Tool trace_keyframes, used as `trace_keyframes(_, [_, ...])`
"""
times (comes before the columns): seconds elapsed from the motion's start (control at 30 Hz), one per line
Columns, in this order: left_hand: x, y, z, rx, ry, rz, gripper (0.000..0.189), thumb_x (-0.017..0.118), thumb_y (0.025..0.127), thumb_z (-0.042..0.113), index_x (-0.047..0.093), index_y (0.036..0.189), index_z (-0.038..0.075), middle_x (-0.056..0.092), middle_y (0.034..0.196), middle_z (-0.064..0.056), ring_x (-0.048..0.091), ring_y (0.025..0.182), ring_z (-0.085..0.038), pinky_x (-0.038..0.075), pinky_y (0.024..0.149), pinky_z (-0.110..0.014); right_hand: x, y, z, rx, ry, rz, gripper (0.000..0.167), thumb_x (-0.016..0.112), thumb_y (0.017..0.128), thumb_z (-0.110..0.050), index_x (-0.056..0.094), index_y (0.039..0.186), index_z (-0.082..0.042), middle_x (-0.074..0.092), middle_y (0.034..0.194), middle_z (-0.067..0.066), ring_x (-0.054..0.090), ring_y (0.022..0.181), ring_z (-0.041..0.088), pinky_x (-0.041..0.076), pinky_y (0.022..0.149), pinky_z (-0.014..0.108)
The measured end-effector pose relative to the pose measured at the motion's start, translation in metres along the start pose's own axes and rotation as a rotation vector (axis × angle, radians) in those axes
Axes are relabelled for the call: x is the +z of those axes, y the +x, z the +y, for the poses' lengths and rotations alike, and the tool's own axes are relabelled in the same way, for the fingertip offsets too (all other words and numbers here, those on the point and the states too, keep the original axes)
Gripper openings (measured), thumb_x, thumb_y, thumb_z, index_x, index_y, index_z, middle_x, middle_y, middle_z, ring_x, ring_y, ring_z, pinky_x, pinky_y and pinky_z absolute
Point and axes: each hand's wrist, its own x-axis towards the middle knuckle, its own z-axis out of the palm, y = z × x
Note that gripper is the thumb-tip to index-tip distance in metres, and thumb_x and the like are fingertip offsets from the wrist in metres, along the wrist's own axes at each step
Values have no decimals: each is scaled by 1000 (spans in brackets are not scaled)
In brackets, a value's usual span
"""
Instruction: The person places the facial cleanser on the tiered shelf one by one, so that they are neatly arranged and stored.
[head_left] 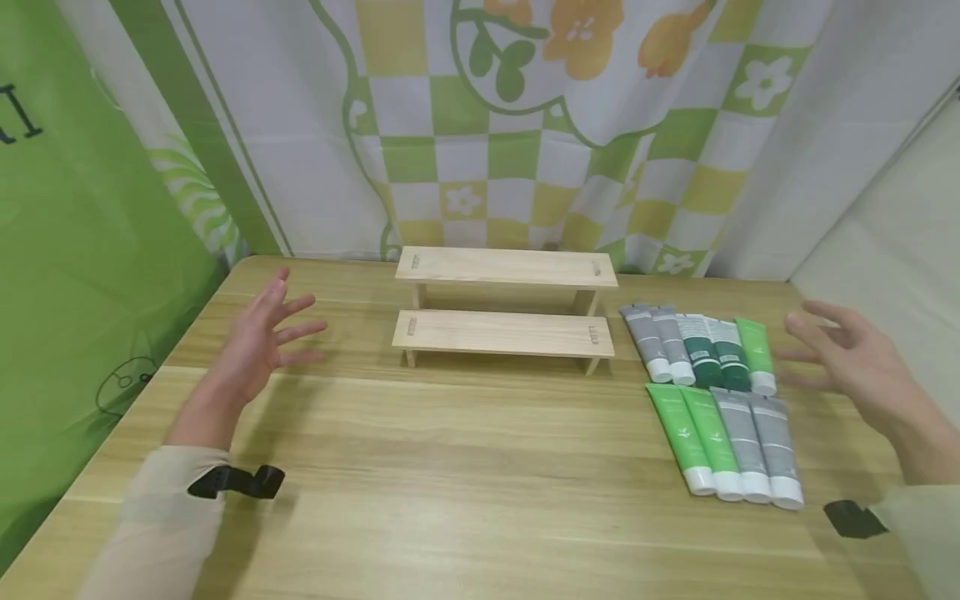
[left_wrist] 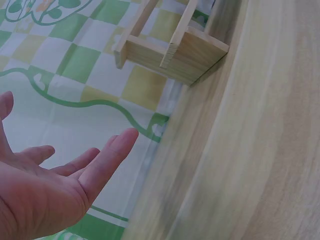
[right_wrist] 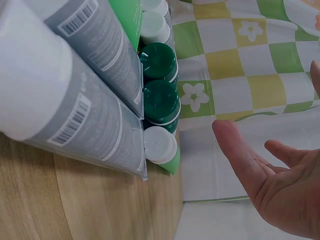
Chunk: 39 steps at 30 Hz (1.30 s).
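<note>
1. Here's the left hand (head_left: 251,342), raised near the table's (head_left: 450,483) left edge, fingers spread wide, gripping nothing.
2. Across on the right, the right hand (head_left: 862,367) has its fingers loosely apart, also holding nothing, just right of the tubes.
3. Tubes lying in two rows on the table's right part: five in the far row (head_left: 701,358), four in the near row (head_left: 711,437), caps towards the near side.
4. Far middle, the two-step stand (head_left: 502,332), back step close to the far edge and curtain (head_left: 461,158), right end just beside the far row.
5. Plenty of room: bare wood stretches from stand to near side.
</note>
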Motion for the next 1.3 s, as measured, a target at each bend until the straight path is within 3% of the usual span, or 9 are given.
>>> trace_keyframes(0.13, [2,3,-4,-25,53,2,76,42,105,52,-3,163,29,8,164,-27,59,118,-23,58,86,-48,-1,-1,1,22,9,-10,72,47,109,-26,3,160,0,48,119,-19,68,89,-1,61,70,30])
trace_keyframes(0.23, [4,6,-6,-35,81,-2,75,41,105,54,-2,162,32,8,164,-25,48,131,-37,57,87,-51,-1,-1,1,39,5,-11,74,48,108,-27,3,159,1,48,117,-21,68,89,-2,62,71,31])
trace_keyframes(0.53, [15,17,-9,-44,159,-42,75,38,105,56,-5,162,33,9,165,-23,30,139,-54,49,93,-62,-1,2,5,80,44,-34,78,50,108,-27,0,158,3,46,119,-11,69,88,3,62,74,40])
trace_keyframes(0.7, [22,26,-8,-41,143,-26,70,41,106,52,1,162,38,13,164,-22,33,138,-53,49,94,-61,-3,4,8,112,30,-42,80,50,107,-31,-1,158,4,43,143,17,68,88,0,62,74,39])
trace_keyframes(0.93, [37,42,-5,-23,124,-10,59,41,109,41,12,160,42,21,162,-21,37,137,-51,51,93,-58,-8,9,7,138,61,-90,83,53,106,-29,-1,155,9,59,102,-34,69,88,3,62,75,42])
trace_keyframes(1.0, [43,46,-4,-18,123,-8,57,39,110,38,13,161,41,22,162,-21,38,136,-50,53,92,-56,-7,11,7,153,52,-111,83,54,106,-30,0,155,10,60,102,-30,69,89,4,61,77,42])
trace_keyframes(1.1, [50,50,-4,-7,130,1,54,36,111,34,15,161,40,25,160,-21,40,135,-50,54,90,-54,-6,15,9,182,19,-139,85,55,105,-34,2,156,9,64,123,8,69,92,5,61,80,44])
trace_keyframes(1.2, [55,55,-6,-7,172,3,55,37,111,35,16,161,39,29,159,-21,43,134,-48,54,91,-54,-6,18,12,204,-5,-158,88,56,104,-39,3,156,8,37,143,40,69,92,6,60,82,44])
trace_keyframes(1.3, [59,60,-8,-15,218,-9,58,39,110,37,13,162,38,30,159,-21,45,133,-47,50,96,-59,-8,20,14,213,-8,-173,88,56,104,-38,3,156,9,34,145,42,69,92,8,60,82,45])
